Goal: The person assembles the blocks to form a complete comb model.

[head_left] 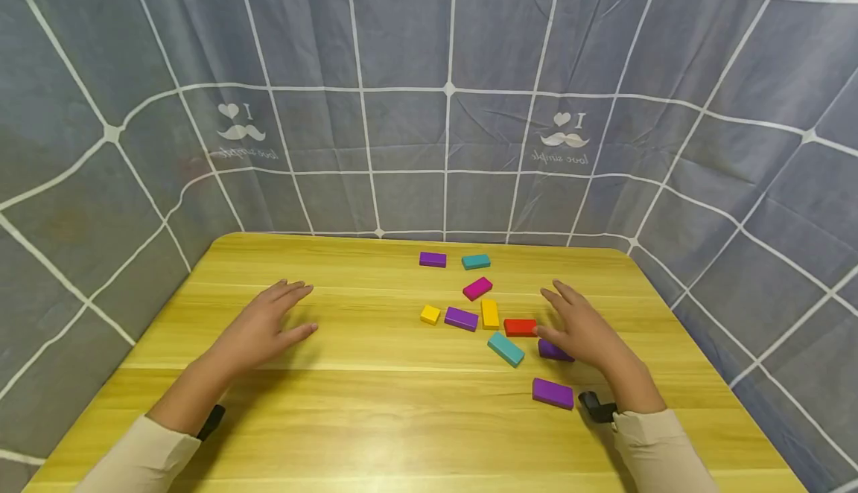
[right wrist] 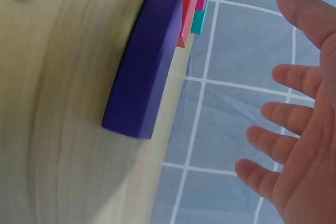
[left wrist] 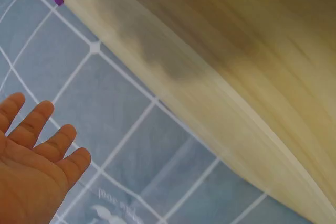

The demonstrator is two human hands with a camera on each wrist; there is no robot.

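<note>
Over the left part of the table, my left hand (head_left: 264,329) hovers with its fingers extended and holds nothing; its spread fingers also show in the left wrist view. My right hand (head_left: 583,329) hangs above the right side of the blocks, fingers loosely spread and holding nothing. Below it lies a purple block (right wrist: 142,66), partly covered by the hand in the head view. A red block (head_left: 520,328) is close to its thumb. Nearer the front sits another purple block (head_left: 553,394), and a teal block (head_left: 506,349) lies to its upper left.
Further blocks are scattered around the table's centre right: a yellow block (head_left: 490,314), a small yellow block (head_left: 430,314), a purple block (head_left: 461,319), and a magenta block (head_left: 478,288). Near the back edge lie a purple block (head_left: 432,260) and a teal block (head_left: 476,262). A grey checked curtain (head_left: 402,135) surrounds the wooden table (head_left: 375,418).
</note>
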